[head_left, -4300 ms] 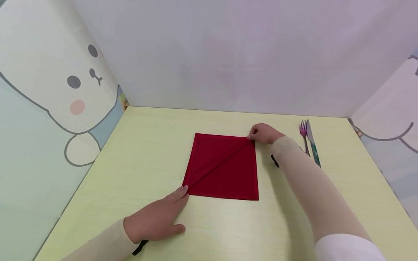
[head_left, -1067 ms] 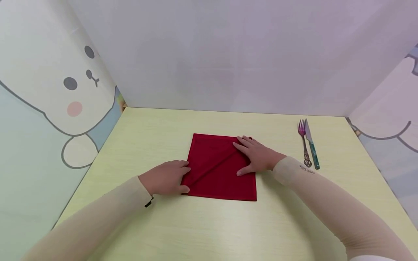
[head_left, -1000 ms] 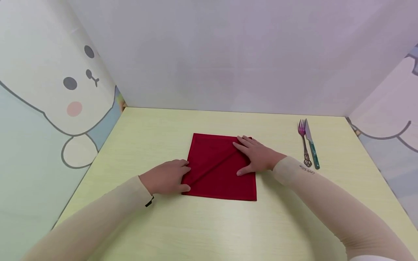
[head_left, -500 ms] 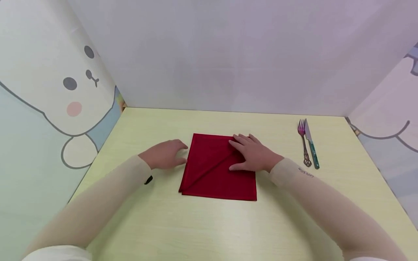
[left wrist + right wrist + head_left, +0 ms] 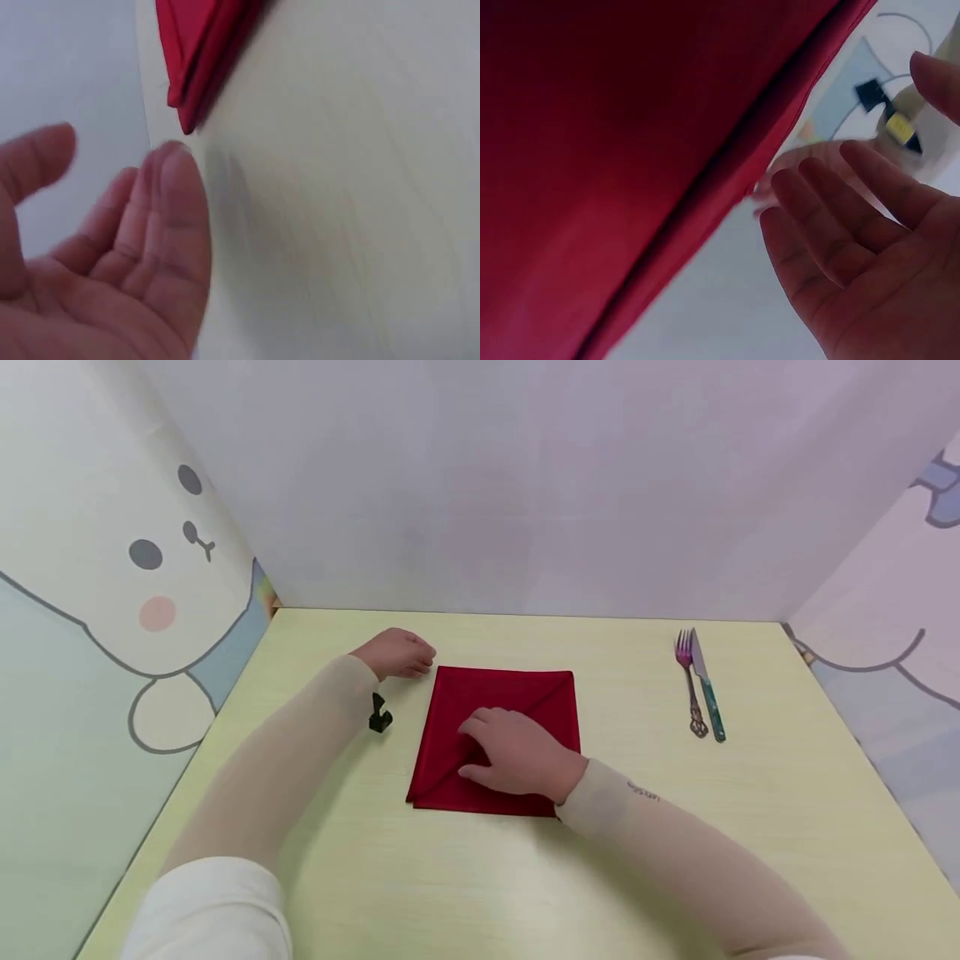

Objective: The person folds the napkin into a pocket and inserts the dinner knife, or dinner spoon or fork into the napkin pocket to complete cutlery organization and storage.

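Observation:
A red cloth napkin (image 5: 480,693) lies flat and nearly square on the table, with a diagonal fold line running from near left to far right. Just off its far left corner is my left hand (image 5: 397,654); in the left wrist view this hand (image 5: 142,270) has loosely extended fingers, a little apart from the layered napkin corner (image 5: 199,45). Over the napkin's middle hovers my right hand (image 5: 513,752), fingers slightly bent. The right wrist view shows that hand (image 5: 862,255) relaxed, palm visible, holding nothing beside the cloth (image 5: 615,150).
A fork (image 5: 691,681) and a green-handled knife (image 5: 708,693) lie side by side at the table's right. The pale wooden table (image 5: 360,885) is bounded by a plain curtain (image 5: 525,485) behind and cartoon-printed curtains (image 5: 67,693) at the sides.
My left hand has left the napkin's near left corner and moved away to the far left corner. My right hand has shifted from the far right edge leftward and nearer, over the middle.

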A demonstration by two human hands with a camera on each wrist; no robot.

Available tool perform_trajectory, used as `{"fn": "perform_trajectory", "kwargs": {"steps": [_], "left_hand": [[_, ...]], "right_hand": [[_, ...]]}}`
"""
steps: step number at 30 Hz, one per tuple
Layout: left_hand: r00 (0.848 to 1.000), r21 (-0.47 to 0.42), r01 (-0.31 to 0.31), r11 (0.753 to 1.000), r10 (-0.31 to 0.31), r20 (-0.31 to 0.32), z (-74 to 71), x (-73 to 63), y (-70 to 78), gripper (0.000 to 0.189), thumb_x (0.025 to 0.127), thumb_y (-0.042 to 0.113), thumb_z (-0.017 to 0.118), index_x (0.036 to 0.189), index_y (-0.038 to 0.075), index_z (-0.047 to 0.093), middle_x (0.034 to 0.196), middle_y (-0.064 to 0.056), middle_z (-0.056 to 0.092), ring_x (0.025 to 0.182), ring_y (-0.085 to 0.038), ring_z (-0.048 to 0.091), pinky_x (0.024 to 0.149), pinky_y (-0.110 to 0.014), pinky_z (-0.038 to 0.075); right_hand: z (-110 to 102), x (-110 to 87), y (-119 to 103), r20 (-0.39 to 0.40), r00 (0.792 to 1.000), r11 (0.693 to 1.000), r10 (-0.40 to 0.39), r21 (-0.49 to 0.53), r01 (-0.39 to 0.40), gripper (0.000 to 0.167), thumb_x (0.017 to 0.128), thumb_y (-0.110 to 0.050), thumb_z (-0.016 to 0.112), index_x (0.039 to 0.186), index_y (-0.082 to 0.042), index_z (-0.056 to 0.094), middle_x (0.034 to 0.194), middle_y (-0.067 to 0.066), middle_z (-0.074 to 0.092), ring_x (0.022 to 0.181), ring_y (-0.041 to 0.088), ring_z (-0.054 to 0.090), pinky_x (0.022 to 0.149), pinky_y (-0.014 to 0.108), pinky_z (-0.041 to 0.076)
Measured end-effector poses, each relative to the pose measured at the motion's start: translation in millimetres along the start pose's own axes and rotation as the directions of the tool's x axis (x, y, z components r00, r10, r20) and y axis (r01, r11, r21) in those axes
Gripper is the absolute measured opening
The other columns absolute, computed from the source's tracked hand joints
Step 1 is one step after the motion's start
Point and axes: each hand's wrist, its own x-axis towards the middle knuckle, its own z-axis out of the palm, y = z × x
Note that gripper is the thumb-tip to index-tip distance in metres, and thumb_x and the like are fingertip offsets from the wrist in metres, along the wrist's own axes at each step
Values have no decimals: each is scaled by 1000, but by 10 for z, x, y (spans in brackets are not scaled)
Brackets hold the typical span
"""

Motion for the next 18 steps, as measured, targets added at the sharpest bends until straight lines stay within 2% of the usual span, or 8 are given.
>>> {"fn": "perform_trajectory", "kwargs": {"steps": [4,6,9,11,15,18], "left_hand": [[992,-67,114,991,-117,-48,35,91,24,40,100,15,66,134,-5,59,124,-20,64,106,-28,68,98,-38,55],[989,-29,134,991,-136,-63,36,174,-11,35,99,17,68,127,-3,64,113,-16,67,93,-23,70,90,-34,58],[988,90,138,986,-131,-76,55,308,-41,24,97,22,71,108,1,69,93,-9,67,71,-15,66,74,-27,59],[989,158,136,978,-124,-84,79,368,-34,20,96,24,72,99,3,70,83,-6,66,62,-13,63,67,-25,57],[987,210,144,967,-125,-103,147,422,13,17,95,21,74,92,4,71,76,-5,64,58,-13,62,64,-25,57],[987,261,144,955,-119,-111,182,453,25,17,94,20,73,85,5,70,70,-4,61,57,-14,60,62,-25,56]], "right_hand": [[93,37,-161,16,1000,985,-6,173,4,47,94,-41,75,131,-15,64,121,-6,62,106,9,57,96,26,50],[126,60,-234,17,999,979,-39,200,35,45,94,-39,75,130,-14,64,120,-6,62,105,8,56,95,25,49],[172,88,-337,16,993,985,-117,131,114,44,94,-38,77,129,-15,65,118,-6,61,103,7,55,92,22,49],[211,106,-388,19,986,984,-167,64,165,43,93,-38,77,128,-15,66,116,-6,61,102,8,55,91,21,48],[282,145,-461,40,970,969,-240,-45,241,39,94,-36,76,126,-17,66,116,-5,61,102,10,56,92,21,48],[309,181,-503,65,946,932,-318,-161,324,35,94,-35,75,125,-18,66,118,-5,61,103,12,56,93,23,47]]}}
